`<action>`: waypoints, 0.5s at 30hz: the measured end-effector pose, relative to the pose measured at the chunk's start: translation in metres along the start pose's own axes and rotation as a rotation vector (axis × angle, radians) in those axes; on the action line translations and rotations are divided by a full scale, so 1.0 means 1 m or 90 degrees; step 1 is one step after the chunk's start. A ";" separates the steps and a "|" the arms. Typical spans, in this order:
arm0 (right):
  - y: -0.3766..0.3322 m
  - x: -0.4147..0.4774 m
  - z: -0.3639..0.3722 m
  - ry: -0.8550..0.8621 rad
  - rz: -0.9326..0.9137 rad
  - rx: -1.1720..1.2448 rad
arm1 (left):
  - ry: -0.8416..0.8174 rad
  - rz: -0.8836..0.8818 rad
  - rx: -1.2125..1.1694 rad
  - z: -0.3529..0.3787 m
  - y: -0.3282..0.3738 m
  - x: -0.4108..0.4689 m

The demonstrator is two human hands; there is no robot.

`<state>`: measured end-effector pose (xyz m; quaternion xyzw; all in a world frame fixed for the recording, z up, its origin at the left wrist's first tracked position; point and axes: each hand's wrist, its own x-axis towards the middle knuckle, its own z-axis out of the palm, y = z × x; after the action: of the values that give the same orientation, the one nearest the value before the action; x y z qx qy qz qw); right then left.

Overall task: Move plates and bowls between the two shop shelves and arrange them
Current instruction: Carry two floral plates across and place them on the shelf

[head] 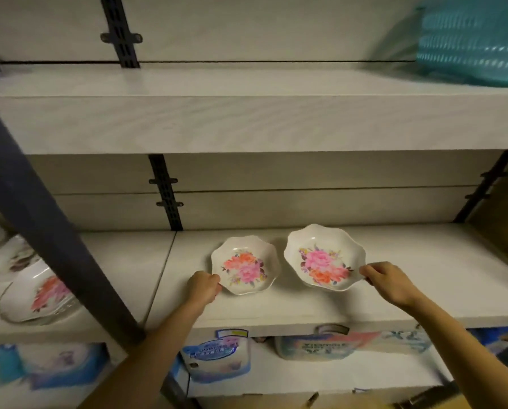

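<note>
left hand pinching small floral dish rim | right hand pinching larger floral dish rim | both on shelf, side by side | more dishes left bay, likely still to sort

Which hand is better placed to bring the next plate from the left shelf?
Left. The left hand is nearer the floral plate stack beyond the dark post; the right hand is farther.

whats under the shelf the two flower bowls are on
Beneath the shelf holding both flower bowls sit blue and white printed packs. The shelf edge hides their tops; their labels are too blurred to read.
</note>
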<state>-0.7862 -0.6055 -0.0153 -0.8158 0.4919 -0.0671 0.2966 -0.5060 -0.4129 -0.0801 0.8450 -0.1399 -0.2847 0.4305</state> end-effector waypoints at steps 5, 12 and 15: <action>-0.009 0.031 0.010 -0.027 -0.018 0.010 | 0.021 -0.066 -0.020 0.015 0.003 0.029; -0.031 0.060 0.024 -0.060 -0.055 -0.002 | 0.035 -0.074 -0.006 0.014 0.016 0.041; -0.049 0.071 0.035 -0.074 -0.081 -0.014 | 0.045 -0.070 0.031 0.005 0.019 0.033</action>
<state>-0.6987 -0.6344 -0.0294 -0.8512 0.4215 -0.0335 0.3109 -0.4824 -0.4430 -0.0787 0.8713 -0.0845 -0.2742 0.3981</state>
